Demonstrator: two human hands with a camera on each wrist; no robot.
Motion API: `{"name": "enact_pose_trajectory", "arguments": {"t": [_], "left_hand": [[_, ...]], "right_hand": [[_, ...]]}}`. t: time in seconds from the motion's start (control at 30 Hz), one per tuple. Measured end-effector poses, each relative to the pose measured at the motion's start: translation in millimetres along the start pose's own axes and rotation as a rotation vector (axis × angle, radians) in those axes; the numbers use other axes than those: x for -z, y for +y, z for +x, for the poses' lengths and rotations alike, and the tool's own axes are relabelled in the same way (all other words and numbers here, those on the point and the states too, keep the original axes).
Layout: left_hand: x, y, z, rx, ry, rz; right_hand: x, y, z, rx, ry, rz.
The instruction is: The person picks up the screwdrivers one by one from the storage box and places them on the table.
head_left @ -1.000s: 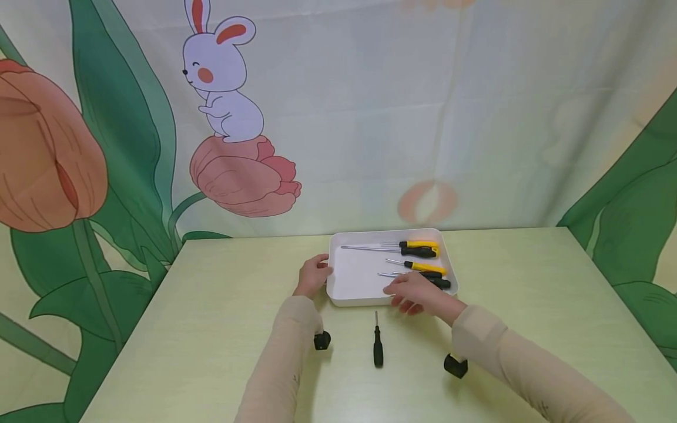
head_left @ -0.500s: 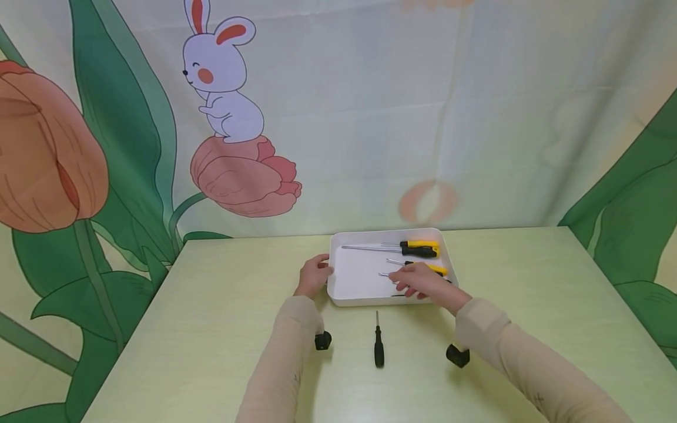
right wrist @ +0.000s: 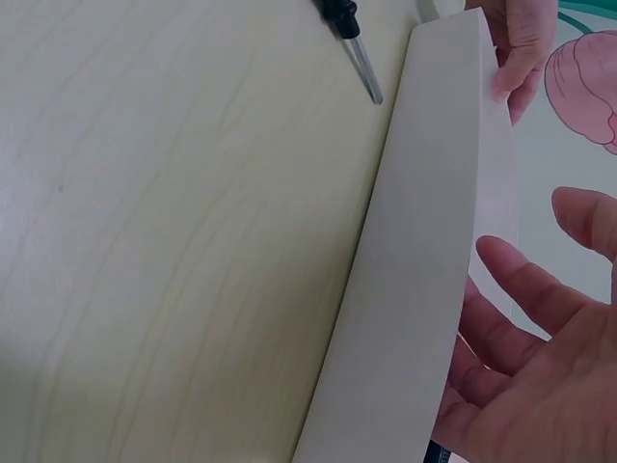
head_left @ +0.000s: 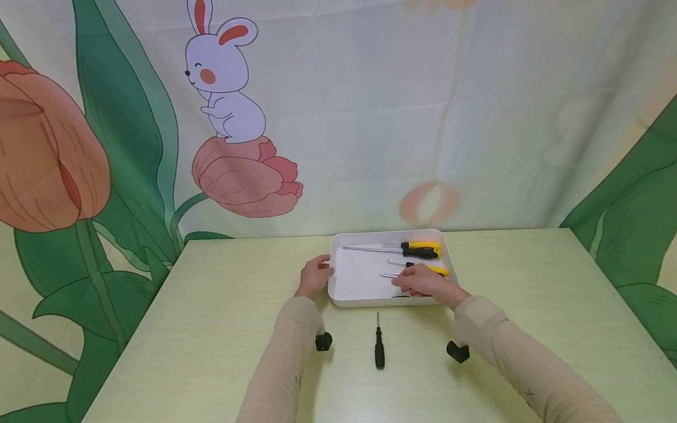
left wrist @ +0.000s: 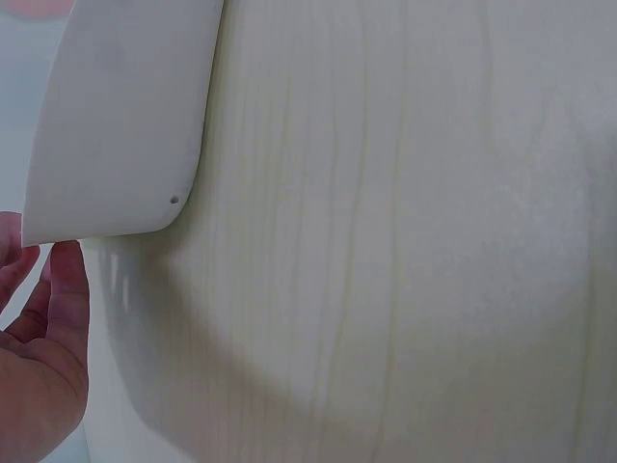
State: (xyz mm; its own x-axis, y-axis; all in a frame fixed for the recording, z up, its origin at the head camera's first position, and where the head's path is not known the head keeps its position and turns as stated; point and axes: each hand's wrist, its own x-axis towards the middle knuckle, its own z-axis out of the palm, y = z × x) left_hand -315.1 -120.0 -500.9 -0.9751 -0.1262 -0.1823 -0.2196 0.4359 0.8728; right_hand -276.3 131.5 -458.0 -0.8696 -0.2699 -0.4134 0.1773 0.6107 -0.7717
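A white tray (head_left: 355, 304) stands near the table's back edge. My left hand (head_left: 314, 275) grips its left end, with digits on both sides of the rim in the left wrist view. Over the tray's front right part is my right hand (head_left: 423, 279), its fingers loosely bent and apart, thumb clear of them in the right wrist view. Screwdrivers lie in the tray: a long black one (head_left: 421, 253), a yellow-handled one (head_left: 425, 244) behind it, another yellow one (head_left: 439, 271) nearer. My right hand partly hides those in front, including a thin shaft (head_left: 387, 275).
A black screwdriver (head_left: 379, 350) lies on the table (head_left: 211, 329) in front of the tray, tip pointing toward it. Black wrist cameras (head_left: 458, 351) hang below both cuffs. A printed curtain (head_left: 344, 129) hangs behind the table.
My right hand has moved from the tray's front rim slightly back and right, over the front screwdrivers, and now covers more of them. My left hand has stayed at the tray's end.
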Motion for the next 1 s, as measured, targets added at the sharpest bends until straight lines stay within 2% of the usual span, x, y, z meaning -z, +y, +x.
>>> {"name": "enact_pose_trajectory", "arguments": {"t": [0.33,0.57,0.7,1.0], "left_hand": [[-1.5,0.5,-0.8,-0.001,0.016,0.01],[0.6,2.4,-3.7,-0.001,0.004,0.007],[1.4,3.3,-5.1,-0.004,0.008,0.005],[-0.2,2.0,-3.9,-0.007,0.021,-0.005]], "right_hand": [[1.1,2.0,2.2,0.004,-0.034,-0.115],[-0.7,3.7,6.7,-0.004,-0.042,-0.183],[-3.2,4.0,12.2,-0.003,-0.032,-0.192],[-11.8,-0.8,21.7,0.056,-0.046,-0.179]]}}
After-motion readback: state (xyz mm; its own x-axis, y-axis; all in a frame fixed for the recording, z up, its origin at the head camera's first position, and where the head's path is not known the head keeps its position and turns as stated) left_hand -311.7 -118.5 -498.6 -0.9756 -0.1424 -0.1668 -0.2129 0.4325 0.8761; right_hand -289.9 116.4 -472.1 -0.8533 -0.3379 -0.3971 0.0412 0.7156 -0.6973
